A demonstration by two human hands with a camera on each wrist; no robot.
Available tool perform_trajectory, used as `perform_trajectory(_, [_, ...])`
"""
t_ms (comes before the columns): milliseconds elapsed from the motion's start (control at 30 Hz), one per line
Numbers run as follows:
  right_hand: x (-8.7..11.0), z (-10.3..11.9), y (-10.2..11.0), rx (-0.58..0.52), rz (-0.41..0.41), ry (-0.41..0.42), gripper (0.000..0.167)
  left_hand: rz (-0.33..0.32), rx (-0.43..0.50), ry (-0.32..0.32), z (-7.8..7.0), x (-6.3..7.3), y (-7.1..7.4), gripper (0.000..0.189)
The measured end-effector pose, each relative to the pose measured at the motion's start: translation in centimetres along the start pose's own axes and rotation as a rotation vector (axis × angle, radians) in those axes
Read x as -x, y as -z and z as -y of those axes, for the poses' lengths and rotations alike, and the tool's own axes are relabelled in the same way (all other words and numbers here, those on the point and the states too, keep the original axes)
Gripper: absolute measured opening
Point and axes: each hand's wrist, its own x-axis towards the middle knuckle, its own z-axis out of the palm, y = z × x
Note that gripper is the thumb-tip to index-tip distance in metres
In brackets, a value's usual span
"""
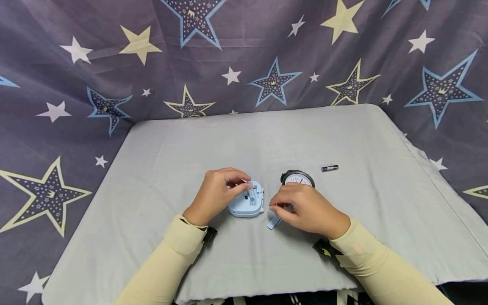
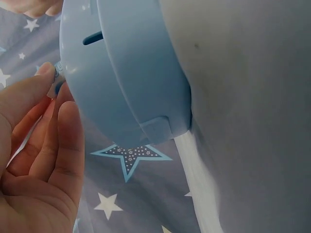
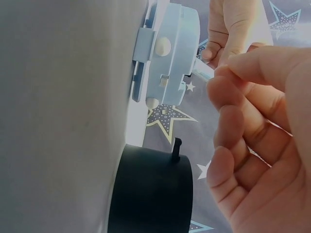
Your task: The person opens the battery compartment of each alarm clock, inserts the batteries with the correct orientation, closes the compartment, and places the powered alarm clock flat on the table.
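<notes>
A rounded light-blue device (image 1: 245, 209) lies on the grey-covered table with an open recess facing up. From above, my left hand (image 1: 223, 190) pinches a small pale piece with print (image 2: 57, 80) between thumb and finger, at the recess; its kind is unclear. My right hand (image 1: 305, 209) hovers to the right, fingers curled and thumb meeting the index finger; whether anything small sits between them is hidden. Under that hand a flat blue strip (image 1: 273, 222) shows partly. Just beyond the right hand stands a black round clock (image 1: 299, 174) with a white dial, partly covered by the hand.
A dark battery (image 1: 329, 168) lies on the table to the right of the clock. Behind the table (image 1: 206, 148) hangs a grey cloth (image 1: 236, 51) printed with stars. The right wrist view shows the black clock body (image 3: 150, 191) beside the blue device (image 3: 175, 53).
</notes>
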Motion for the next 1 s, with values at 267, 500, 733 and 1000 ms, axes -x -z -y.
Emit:
perform_trajectory(267, [-0.08,0.02,-0.20,0.001,0.011,-0.006,0.006,0.038,-0.016,-0.041,-0.10,0.13,-0.07,0.012])
perform_trajectory(500, [-0.12,0.05,-0.24,0.003,0.006,0.000,0.006,0.059,-0.036,-0.078,-0.26,0.14,-0.14,0.011])
perform_trajectory(733, [-0.09,0.02,-0.20,0.002,0.007,0.001,0.006,0.068,-0.056,-0.090,-0.15,0.08,-0.29,0.010])
perform_trajectory(1000, [-0.07,0.01,-0.15,-0.001,0.004,0.004,0.006,0.084,-0.076,-0.089,-0.06,0.08,-0.37,0.009])
